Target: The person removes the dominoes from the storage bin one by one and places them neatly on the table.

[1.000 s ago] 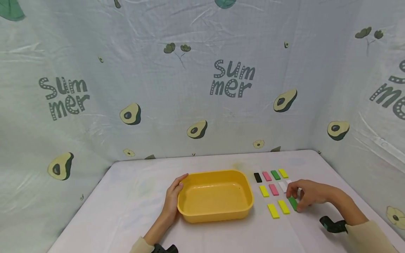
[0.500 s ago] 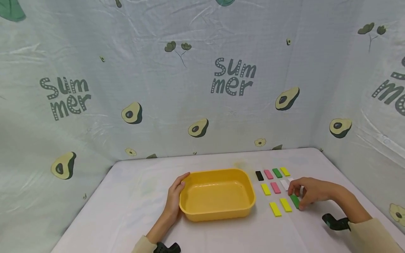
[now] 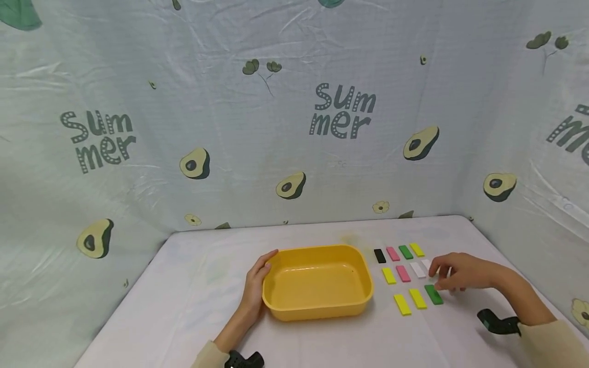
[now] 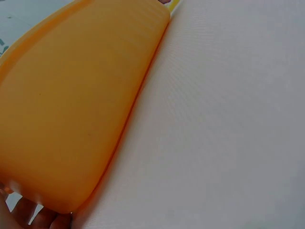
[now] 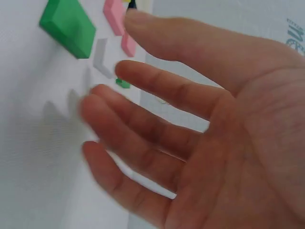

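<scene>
A yellow plastic basin point(image 3: 317, 313) sits on the white-covered table with nothing in it. My left hand point(image 3: 252, 289) holds its left end, thumb at the rim and fingers point(image 4: 45, 218) against the outer wall in the left wrist view. My right hand point(image 3: 467, 272) hovers over the right of the table with loosely bent fingers, holding nothing. Just below its thumb lies a green block point(image 3: 433, 294), also visible as a green block point(image 5: 69, 27) in the right wrist view. A white block point(image 3: 417, 270) lies beside the fingers, and another white one is partly hidden.
Right of the basin, flat blocks lie in three rough rows. The back row has a black block point(image 3: 379, 255), a pink block point(image 3: 393, 253), a green one and a yellow one. Yellow blocks point(image 3: 402, 304) lie in front. A printed cloth point(image 3: 230, 194) hangs behind the table.
My right hand has let go of the front green block and lifted slightly up and to the right. The block stays on the table. My left hand still holds the basin.
</scene>
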`<state>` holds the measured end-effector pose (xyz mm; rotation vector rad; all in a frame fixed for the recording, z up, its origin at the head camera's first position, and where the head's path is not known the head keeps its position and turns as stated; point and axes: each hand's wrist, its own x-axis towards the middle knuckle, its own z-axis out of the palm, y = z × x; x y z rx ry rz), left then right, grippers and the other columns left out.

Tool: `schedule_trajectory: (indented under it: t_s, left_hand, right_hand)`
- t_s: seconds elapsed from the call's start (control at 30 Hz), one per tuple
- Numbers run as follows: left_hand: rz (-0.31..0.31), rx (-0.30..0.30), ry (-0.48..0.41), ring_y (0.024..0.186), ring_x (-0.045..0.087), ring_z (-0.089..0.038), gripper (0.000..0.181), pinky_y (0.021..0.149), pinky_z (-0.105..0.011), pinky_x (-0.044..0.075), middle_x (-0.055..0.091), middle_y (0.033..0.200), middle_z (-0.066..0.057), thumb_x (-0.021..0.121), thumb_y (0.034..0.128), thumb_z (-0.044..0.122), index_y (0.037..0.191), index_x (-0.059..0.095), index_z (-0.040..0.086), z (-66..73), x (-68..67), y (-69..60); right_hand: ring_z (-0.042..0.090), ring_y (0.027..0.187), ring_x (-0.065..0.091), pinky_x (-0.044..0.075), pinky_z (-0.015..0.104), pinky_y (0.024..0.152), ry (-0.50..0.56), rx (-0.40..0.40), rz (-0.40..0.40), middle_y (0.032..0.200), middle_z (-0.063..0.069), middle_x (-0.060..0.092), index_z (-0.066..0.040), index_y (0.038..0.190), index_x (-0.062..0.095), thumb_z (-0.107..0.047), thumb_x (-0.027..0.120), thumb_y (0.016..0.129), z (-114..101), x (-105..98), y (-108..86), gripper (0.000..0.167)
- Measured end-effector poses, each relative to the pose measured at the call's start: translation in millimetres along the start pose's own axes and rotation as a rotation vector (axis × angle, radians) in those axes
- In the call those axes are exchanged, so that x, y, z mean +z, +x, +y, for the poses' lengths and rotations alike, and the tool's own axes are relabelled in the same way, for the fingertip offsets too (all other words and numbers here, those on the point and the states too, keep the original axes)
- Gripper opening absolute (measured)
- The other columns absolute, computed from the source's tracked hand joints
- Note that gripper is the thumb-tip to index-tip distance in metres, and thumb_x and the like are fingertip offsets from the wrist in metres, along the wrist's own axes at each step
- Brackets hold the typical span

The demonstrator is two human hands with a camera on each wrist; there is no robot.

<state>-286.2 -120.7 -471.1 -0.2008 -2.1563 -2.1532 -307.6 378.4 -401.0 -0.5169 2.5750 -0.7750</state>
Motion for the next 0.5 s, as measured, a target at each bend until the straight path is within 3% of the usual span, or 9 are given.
schedule_trajectory:
  t_s: [0.1, 0.17, 0.27, 0.33, 0.4, 0.5]
  left_hand:
    - [-0.015, -0.019, -0.013, 0.151, 0.039, -0.030, 0.047, 0.117, -0.022, 0.039, 0.041, 0.164, -0.010, 0.034, 0.1111, 0.020, 0.154, 0.049, 0.011, 1.3, -0.4, 0.6]
    - [-0.029, -0.033, -0.022, 0.155, 0.033, -0.030, 0.048, 0.125, -0.034, 0.031, 0.037, 0.167, -0.008, 0.033, 0.1113, 0.021, 0.156, 0.046, 0.011, 1.6, -0.7, 0.4]
    - [-0.052, -0.081, -0.054, 0.158, 0.027, -0.030, 0.051, 0.129, -0.049, 0.020, 0.030, 0.170, -0.007, 0.033, 0.1116, 0.027, 0.161, 0.038, 0.014, 3.4, -0.8, 1.3]
    - [-0.056, -0.111, -0.052, 0.157, 0.029, -0.033, 0.055, 0.129, -0.053, 0.019, 0.027, 0.171, -0.010, 0.033, 0.1119, 0.033, 0.164, 0.031, 0.016, 7.3, -3.2, 3.3]
    - [-0.062, -0.129, -0.014, 0.156, 0.031, -0.037, 0.060, 0.128, -0.055, 0.020, 0.026, 0.171, -0.015, 0.033, 0.1116, 0.039, 0.165, 0.024, 0.014, 15.6, -9.0, 8.2]
    - [-0.064, -0.118, 0.134, 0.154, 0.030, -0.043, 0.064, 0.127, -0.057, 0.021, 0.026, 0.169, -0.023, 0.033, 0.1118, 0.041, 0.166, 0.018, 0.009, 34.4, -26.3, 20.2]
  right_hand:
    - [0.009, 0.075, 0.053, 0.049, 0.024, 0.063, -0.067, -0.080, 0.107, 0.085, -0.001, 0.059, -0.010, 0.109, 0.068, -0.022, 0.075, 0.092, -1, -2, 0.3, 0.022]
    - [0.005, 0.074, 0.050, 0.046, 0.022, 0.062, -0.109, -0.121, 0.184, 0.082, -0.004, 0.057, -0.009, 0.107, 0.068, -0.022, 0.076, 0.091, -2, -4, 0.9, 0.021]
    - [0.002, 0.073, 0.047, 0.043, 0.021, 0.061, -0.155, -0.157, 0.276, 0.079, -0.006, 0.054, -0.009, 0.107, 0.069, -0.021, 0.077, 0.091, -7, -6, 2.2, 0.021]
    - [0.002, 0.072, 0.046, 0.042, 0.021, 0.060, -0.174, -0.161, 0.317, 0.078, -0.007, 0.052, -0.009, 0.107, 0.070, -0.020, 0.077, 0.091, -12, -8, 4.0, 0.020]
    - [0.002, 0.071, 0.045, 0.041, 0.021, 0.059, -0.197, -0.167, 0.366, 0.077, -0.007, 0.051, -0.011, 0.106, 0.070, -0.019, 0.077, 0.091, -18, -13, 6.2, 0.018]
    - [0.006, 0.073, 0.048, 0.043, 0.021, 0.059, -0.245, -0.176, 0.437, 0.078, -0.006, 0.054, -0.011, 0.105, 0.070, -0.018, 0.077, 0.091, -29, -25, 10.4, 0.017]
